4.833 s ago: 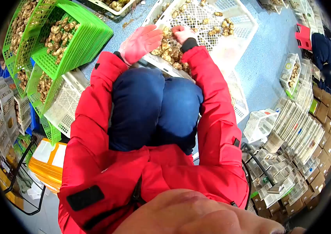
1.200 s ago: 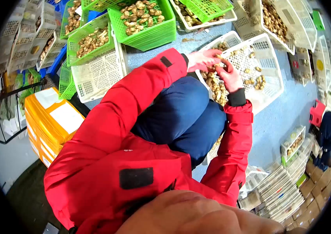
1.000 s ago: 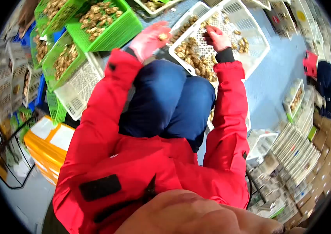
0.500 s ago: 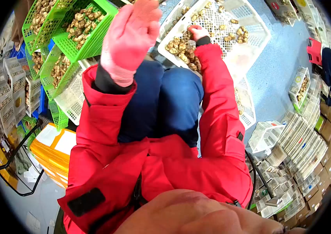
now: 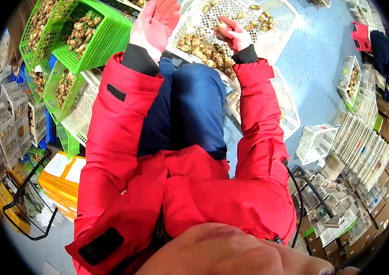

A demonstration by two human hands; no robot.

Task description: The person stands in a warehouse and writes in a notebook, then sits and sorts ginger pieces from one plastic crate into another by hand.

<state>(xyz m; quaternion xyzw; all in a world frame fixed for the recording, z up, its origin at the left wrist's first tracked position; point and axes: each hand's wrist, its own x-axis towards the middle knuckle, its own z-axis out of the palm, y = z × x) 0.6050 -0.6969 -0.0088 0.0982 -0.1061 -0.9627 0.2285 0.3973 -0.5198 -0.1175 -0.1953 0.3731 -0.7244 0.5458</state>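
Here we are at the right hand, thumb and fingers pinched, as it looks to us, on one pale lump, over the white basket; up to its left, the left hand shows a spread palm, nothing we can see in it. Just below the right fingers sits one big pile, too heaped for us to count, so we'd judge plenty is left to handle. Beyond those fingertips we count two lone lumps and three small groups, apart from the pile: some separating looks done. Out left of the left fingers, four green baskets already carry lumps; far right of the right fingers, one red stool.
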